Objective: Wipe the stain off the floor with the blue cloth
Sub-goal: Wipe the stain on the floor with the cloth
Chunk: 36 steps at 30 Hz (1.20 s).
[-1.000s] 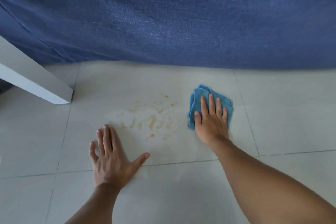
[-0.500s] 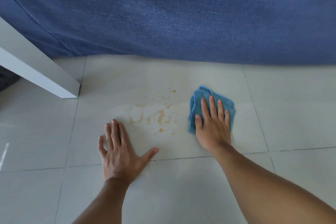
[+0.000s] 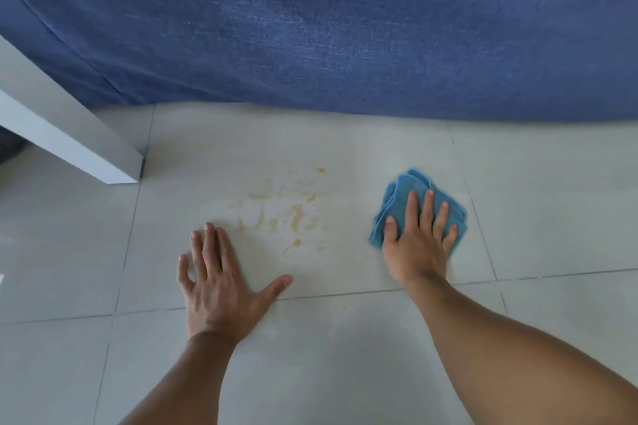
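- Head view: right hand (image 3: 419,238) lies flat, fingers spread, pressing the folded cloth (image 3: 402,200), centre-right of frame.
- Left hand (image 3: 221,281) lies splayed on bare floor (image 3: 552,203), holding nothing.
- Stain (image 3: 283,214), seemingly yellowish smears, lies between the hands, apart from the cloth.

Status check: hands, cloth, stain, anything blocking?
Right hand flat on blue cloth, right of stain. Left hand flat on floor, empty. Stain unwiped. Path clear; white table leg far left.
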Tool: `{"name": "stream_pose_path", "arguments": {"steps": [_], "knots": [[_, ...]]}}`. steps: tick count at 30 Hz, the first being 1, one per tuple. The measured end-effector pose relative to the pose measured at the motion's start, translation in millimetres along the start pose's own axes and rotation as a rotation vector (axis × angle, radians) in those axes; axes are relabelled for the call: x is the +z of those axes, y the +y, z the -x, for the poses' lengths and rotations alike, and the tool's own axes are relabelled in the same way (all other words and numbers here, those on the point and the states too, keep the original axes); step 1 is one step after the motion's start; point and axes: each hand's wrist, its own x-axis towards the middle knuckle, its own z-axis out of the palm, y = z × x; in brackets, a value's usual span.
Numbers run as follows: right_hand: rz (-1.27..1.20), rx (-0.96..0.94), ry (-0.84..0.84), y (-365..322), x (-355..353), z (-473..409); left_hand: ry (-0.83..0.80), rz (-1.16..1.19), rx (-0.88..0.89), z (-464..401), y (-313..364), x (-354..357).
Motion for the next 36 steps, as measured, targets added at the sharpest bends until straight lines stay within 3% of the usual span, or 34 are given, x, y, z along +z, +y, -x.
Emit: {"name": "stream_pose_path", "arguments": {"steps": [4,8,13,20,25,27,30,33,36], "knots": [[-0.008,-0.034,-0.018,-21.5,-0.2,-6.6,-0.029,-0.043,0.076,2.4,-11.8,-2.6],[0.044,-0.267,-0.025,-40.6,11.3,32.4,-0.036,-0.107,0.199,2.2,-32.4,-6.9],[0.103,-0.482,-0.045,-25.3,24.3,76.7,-0.039,-0.114,0.207,4.8,-29.4,-7.2],[0.048,-0.25,-0.007,-72.1,20.8,37.8,-0.028,-0.144,0.217,1.8,-32.1,-4.8],[0.084,-0.678,-0.053,-55.3,28.9,74.4,-0.026,-0.133,0.207,3.5,-30.9,-4.7],[0.122,-0.741,-0.054,-33.8,23.8,64.3,-0.026,-0.127,0.2,3.3,-29.5,-6.0],[0.138,-0.508,-0.009,-24.7,16.8,38.8,-0.023,-0.131,0.2,2.8,-29.0,-6.9],[0.085,-0.25,0.024,-63.8,17.4,19.1,-0.017,-0.126,0.194,2.3,-30.3,-6.4],[0.032,-0.279,-0.03,-106.7,17.3,15.4,-0.015,-0.132,0.184,3.3,-31.0,-5.9]]}}
